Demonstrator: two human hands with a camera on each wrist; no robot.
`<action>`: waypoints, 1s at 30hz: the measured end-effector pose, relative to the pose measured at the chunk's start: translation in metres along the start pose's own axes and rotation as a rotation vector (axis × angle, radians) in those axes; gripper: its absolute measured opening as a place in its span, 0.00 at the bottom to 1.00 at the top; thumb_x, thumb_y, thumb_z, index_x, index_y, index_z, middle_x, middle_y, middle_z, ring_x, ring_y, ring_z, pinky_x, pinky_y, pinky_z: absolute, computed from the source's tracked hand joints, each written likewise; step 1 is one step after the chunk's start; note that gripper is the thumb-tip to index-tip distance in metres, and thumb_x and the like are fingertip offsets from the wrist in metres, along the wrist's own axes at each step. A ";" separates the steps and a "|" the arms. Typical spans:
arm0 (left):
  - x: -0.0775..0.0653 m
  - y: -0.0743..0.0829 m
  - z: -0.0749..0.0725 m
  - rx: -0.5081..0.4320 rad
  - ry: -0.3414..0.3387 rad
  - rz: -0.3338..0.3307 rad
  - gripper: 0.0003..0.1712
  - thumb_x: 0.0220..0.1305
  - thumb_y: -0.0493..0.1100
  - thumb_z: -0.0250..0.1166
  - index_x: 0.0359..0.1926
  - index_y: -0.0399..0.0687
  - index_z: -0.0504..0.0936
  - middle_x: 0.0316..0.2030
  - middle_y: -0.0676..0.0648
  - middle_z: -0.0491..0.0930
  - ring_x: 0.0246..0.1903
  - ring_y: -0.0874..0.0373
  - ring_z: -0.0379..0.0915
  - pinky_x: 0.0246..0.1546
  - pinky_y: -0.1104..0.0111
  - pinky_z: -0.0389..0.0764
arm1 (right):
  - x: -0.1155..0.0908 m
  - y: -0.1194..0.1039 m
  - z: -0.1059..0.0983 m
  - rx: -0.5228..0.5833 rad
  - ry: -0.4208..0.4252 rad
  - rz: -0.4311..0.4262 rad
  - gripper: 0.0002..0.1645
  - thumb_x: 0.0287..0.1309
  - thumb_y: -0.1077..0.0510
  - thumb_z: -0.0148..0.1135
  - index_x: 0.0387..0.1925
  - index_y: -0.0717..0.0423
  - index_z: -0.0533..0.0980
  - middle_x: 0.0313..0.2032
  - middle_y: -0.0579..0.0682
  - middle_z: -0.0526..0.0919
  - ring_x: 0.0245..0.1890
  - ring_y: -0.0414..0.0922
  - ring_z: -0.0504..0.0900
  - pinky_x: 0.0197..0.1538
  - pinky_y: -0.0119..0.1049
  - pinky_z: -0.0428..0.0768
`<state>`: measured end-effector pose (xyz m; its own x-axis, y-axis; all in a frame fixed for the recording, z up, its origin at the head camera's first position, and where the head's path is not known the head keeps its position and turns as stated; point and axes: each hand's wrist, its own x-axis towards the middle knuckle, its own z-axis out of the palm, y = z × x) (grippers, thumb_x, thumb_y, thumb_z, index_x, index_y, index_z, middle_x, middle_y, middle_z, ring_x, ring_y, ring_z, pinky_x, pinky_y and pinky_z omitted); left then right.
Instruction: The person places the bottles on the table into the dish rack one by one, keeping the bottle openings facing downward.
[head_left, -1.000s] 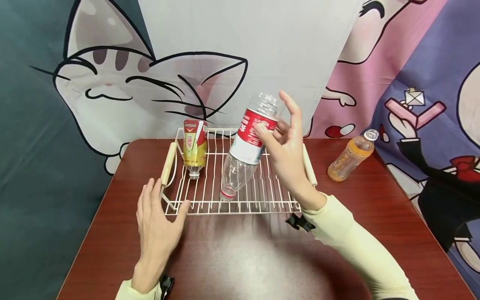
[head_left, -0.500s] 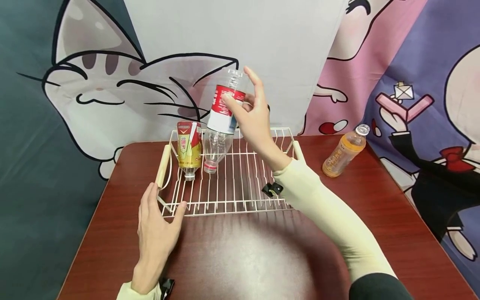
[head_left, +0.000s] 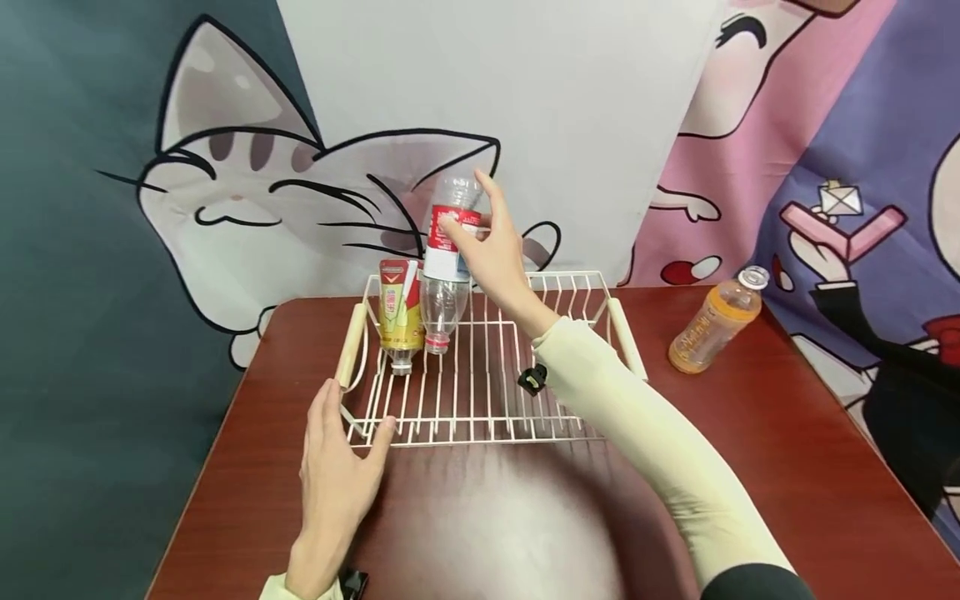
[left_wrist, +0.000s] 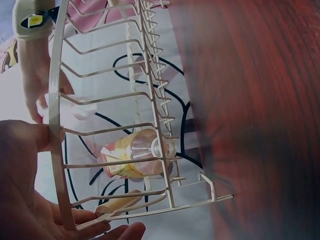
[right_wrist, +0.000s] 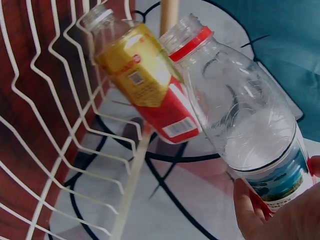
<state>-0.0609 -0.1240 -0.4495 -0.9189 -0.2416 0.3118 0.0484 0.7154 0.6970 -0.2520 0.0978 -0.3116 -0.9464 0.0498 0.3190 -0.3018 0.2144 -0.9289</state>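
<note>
My right hand pinches a clear plastic bottle with a red and white label between thumb and fingers. The bottle is upside down over the white wire rack, its red-ringed neck pointing down. Close beside it, a yellow and red bottle stands neck-down in the rack; the two look nearly touching in the right wrist view. My left hand lies at the rack's front left corner, fingers fairly straight and thumb spread toward the front wire. In the left wrist view its thumb meets the rack's rim.
An orange-tinted bottle with its neck up stands on the brown table, right of the rack. Wooden handles flank the rack on both sides. A cartoon-printed cloth hangs behind the table.
My right hand has carried the clear bottle leftward and back, close to the yellow and red bottle, turning it more upright. My left hand has stayed at the rack's corner. The head view has shifted slightly.
</note>
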 end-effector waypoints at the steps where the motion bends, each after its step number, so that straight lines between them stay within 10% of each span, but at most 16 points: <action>1: -0.002 0.000 0.001 0.000 -0.003 -0.003 0.54 0.72 0.55 0.76 0.87 0.42 0.60 0.84 0.40 0.62 0.79 0.35 0.63 0.67 0.31 0.71 | 0.000 0.003 0.001 -0.018 -0.009 0.004 0.50 0.73 0.45 0.73 0.88 0.32 0.59 0.58 0.60 0.85 0.46 0.50 0.89 0.45 0.45 0.90; 30: -0.006 0.000 -0.004 0.032 0.010 0.007 0.55 0.71 0.56 0.77 0.87 0.41 0.60 0.83 0.42 0.62 0.76 0.35 0.67 0.63 0.33 0.77 | -0.002 0.058 0.026 -0.217 -0.083 0.062 0.51 0.73 0.46 0.71 0.89 0.39 0.57 0.68 0.62 0.83 0.57 0.60 0.86 0.60 0.59 0.82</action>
<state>-0.0539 -0.1254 -0.4483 -0.9147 -0.2427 0.3231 0.0423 0.7377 0.6738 -0.2710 0.0843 -0.3708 -0.9713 -0.0090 0.2378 -0.2196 0.4187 -0.8812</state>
